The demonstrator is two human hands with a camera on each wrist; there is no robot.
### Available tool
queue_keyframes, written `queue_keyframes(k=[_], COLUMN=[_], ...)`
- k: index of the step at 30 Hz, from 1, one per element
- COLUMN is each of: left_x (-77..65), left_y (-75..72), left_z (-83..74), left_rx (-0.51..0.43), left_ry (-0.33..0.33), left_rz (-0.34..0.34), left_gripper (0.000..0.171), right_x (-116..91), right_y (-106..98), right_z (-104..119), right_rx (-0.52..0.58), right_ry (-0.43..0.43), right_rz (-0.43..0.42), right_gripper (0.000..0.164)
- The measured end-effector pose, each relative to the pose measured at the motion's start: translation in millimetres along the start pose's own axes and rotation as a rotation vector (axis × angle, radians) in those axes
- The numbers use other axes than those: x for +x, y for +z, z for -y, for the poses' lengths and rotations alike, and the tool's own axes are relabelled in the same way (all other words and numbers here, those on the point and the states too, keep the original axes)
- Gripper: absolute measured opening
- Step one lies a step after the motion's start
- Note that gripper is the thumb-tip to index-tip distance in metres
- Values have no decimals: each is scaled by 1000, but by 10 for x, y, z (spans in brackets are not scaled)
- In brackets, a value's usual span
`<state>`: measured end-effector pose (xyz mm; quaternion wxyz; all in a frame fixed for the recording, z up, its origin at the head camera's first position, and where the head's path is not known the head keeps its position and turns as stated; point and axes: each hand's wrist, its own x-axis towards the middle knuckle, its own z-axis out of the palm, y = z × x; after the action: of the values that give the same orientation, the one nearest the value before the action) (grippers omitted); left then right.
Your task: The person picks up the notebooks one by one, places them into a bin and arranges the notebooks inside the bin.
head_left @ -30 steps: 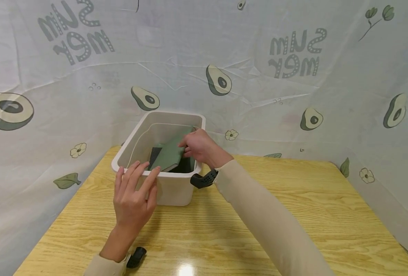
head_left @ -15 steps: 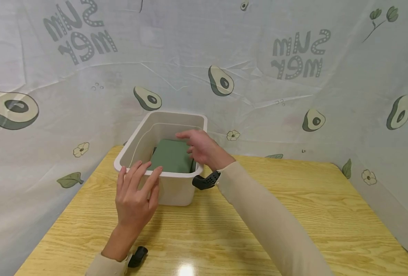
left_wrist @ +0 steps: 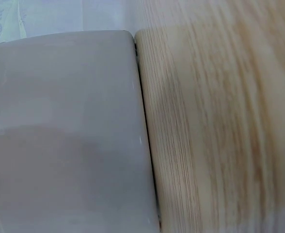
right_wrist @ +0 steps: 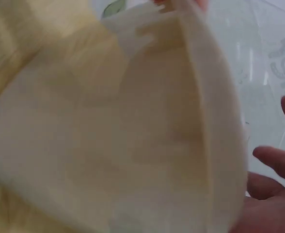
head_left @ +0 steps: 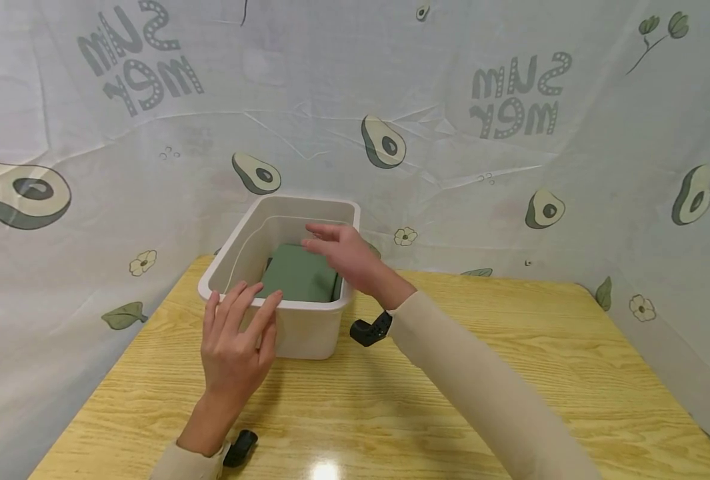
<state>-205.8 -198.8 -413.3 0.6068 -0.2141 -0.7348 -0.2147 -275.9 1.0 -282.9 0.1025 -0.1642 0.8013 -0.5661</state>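
A light grey plastic bin (head_left: 307, 331) stands upright on the table, its near wall filling much of the left wrist view. Inside lies a flat green book (head_left: 299, 273), with the edge of something dark just showing beside it. My left hand (head_left: 235, 350) rests on the bin's front rim with spread, fairly straight fingers. Over the bin's right rim, my right hand (head_left: 349, 257) hovers above the book with extended fingers and holds nothing. The right wrist view is blurred; there the right hand (right_wrist: 273, 184) shows at the right edge, beyond the bin's rim (right_wrist: 220, 121).
The bin stands on a wood-grain table (head_left: 481, 373) near its back left. Behind and at the sides hangs a pale curtain (head_left: 307, 80) printed with avocados and lettering. Black straps (head_left: 369, 330) are on both wrists.
One second ago my right hand held the green book tilted in the bin. It has let go, the book now lies flat, and the hand has risen slightly. The left hand stays on the rim.
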Motion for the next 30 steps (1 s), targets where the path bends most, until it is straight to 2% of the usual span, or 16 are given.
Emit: queue_keyframes(k=[3, 5, 9, 12, 15, 22, 30], left_x=[-6, -6, 1, 12, 19, 45, 53], left_y=[-6, -9, -7, -3, 0, 12, -5], left_z=[-1, -1, -6, -10, -13, -13, -4], left_rx=[1, 2, 2, 1, -2, -7, -1], left_ry=[0, -1, 1, 2, -3, 2, -4], left_rz=[-1, -3, -3, -5, -8, -20, -13], left_gripper=[29, 29, 29, 29, 29, 29, 28], right_x=[-78, -139, -276, -392, -502, -772, -1064], right_y=[-31, -56, -131, -230, -361, -704, -1095], right_z=[0, -1, -58, -150, -258, -531, -859], right_rx=[-310, -478, -701, -828, -900, -966, -1001], right_ry=[-99, -158, -219, -225, -217, -182, -51], right_rz=[11, 26, 62, 64, 45, -55, -141], right_gripper=[59, 61, 67, 71, 72, 71, 75])
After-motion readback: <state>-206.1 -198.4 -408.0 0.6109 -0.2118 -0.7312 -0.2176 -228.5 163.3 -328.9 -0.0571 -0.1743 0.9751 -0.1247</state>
